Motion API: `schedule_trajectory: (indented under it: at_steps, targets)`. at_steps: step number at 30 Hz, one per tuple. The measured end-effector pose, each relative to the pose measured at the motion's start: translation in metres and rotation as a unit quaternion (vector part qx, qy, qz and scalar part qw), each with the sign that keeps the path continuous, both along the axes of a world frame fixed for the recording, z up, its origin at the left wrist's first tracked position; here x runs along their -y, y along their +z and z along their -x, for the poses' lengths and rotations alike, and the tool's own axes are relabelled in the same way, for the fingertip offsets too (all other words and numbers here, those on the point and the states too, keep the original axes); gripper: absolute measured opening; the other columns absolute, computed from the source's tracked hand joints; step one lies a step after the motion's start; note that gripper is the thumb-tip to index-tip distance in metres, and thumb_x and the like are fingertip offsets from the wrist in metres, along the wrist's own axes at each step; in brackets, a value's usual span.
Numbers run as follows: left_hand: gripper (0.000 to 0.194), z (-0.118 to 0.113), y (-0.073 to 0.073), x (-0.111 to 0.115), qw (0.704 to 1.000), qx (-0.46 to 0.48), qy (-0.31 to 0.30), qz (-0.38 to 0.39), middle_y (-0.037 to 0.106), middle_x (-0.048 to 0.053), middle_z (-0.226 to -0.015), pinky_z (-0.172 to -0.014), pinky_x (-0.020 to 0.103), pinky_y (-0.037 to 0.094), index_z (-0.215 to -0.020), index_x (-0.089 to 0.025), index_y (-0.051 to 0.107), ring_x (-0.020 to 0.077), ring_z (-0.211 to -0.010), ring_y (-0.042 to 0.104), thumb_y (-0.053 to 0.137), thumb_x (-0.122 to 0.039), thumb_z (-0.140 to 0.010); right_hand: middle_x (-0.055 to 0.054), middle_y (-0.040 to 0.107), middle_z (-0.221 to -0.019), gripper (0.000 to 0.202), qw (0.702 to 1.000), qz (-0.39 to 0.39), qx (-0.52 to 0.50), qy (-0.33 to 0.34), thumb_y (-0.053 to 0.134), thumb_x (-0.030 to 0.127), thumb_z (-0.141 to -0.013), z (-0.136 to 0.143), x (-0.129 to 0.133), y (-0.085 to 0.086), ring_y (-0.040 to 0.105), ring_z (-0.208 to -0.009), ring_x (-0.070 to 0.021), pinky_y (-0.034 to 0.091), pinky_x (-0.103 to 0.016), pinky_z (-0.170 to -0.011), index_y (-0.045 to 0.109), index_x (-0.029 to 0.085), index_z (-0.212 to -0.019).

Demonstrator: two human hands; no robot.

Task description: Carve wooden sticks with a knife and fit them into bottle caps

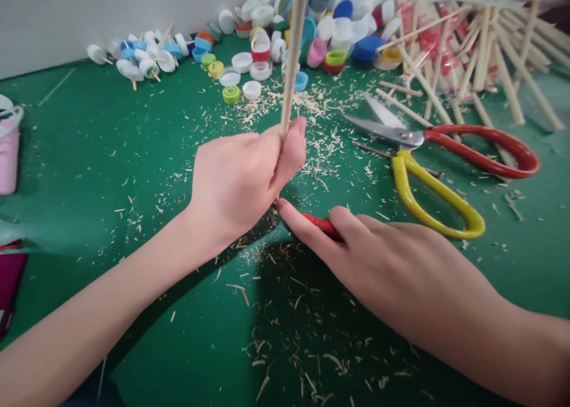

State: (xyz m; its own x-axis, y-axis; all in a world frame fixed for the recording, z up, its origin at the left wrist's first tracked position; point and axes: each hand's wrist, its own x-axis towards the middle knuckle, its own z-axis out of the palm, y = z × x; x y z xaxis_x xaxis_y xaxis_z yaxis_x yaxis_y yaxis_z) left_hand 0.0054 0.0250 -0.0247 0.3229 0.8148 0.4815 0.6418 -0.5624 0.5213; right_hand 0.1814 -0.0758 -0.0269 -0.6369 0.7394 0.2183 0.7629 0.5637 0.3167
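My left hand (243, 178) is closed in a fist around a pale wooden chopstick (294, 57), which stands nearly upright with its long end rising out of view at the top. Just below and to the right, my right hand (396, 270) is wrapped round a red-handled tool (321, 223). Most of that tool is hidden by my fingers, and its working end does not show. My right thumb reaches to the chopstick's lower end, under my left fist. Curled wood shavings (333, 359) are scattered beneath both hands on the green tabletop (146, 342).
Open scissors (403, 135) with one red and one yellow handle lie right of my hands. Behind are loose bottle caps (260, 69), a cluster of caps on short sticks (146, 57), and a heap of chopsticks (485, 51) with plastic wrapping. A pink object (9, 155) stands far left.
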Motion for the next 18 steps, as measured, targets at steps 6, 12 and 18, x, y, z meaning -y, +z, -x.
schedule_trajectory:
  at_steps: [6, 12, 18]
  targets:
    - [0.038, 0.005, 0.002, 0.004, 0.998, 0.041, -0.040, -0.030, 0.057, 0.002, -0.062, -0.063, 0.031, 0.042, -0.071, -0.023, 0.056, 0.0142, -0.061, 0.055, 0.041, -0.041, -0.101, 0.001, 0.049, -0.069, 0.063, 0.999, 0.035, -0.006, 0.036, 0.039, 0.000, -0.085, -0.008, -0.005, 0.001, 0.046, -0.051, -0.0142, 0.020, -0.031, -0.052, 0.054, 0.018, -0.144]
    - [0.018, 0.000, 0.001, 0.000, 0.957, 0.226, -0.114, 0.143, 0.063, -0.001, -0.074, -0.068, 0.031, 0.051, -0.087, -0.026, 0.050, 0.0137, -0.071, 0.063, 0.048, -0.038, -0.100, 0.001, 0.049, -0.071, 0.062, 0.999, 0.034, -0.037, 0.012, 0.040, 0.004, -0.088, -0.009, -0.005, -0.005, 0.044, -0.053, -0.0155, 0.020, -0.033, -0.056, 0.047, 0.021, -0.147]
    - [0.019, 0.000, 0.010, -0.004, 0.937, 0.292, -0.079, 0.175, 0.060, 0.001, -0.075, -0.075, 0.033, 0.054, -0.083, -0.027, 0.051, 0.0143, -0.072, 0.062, 0.044, -0.032, -0.100, 0.001, 0.052, -0.076, 0.068, 0.998, 0.039, -0.042, 0.003, 0.046, 0.008, -0.088, -0.010, -0.002, -0.009, 0.043, -0.057, -0.0153, 0.020, -0.034, -0.058, 0.035, 0.022, -0.154]
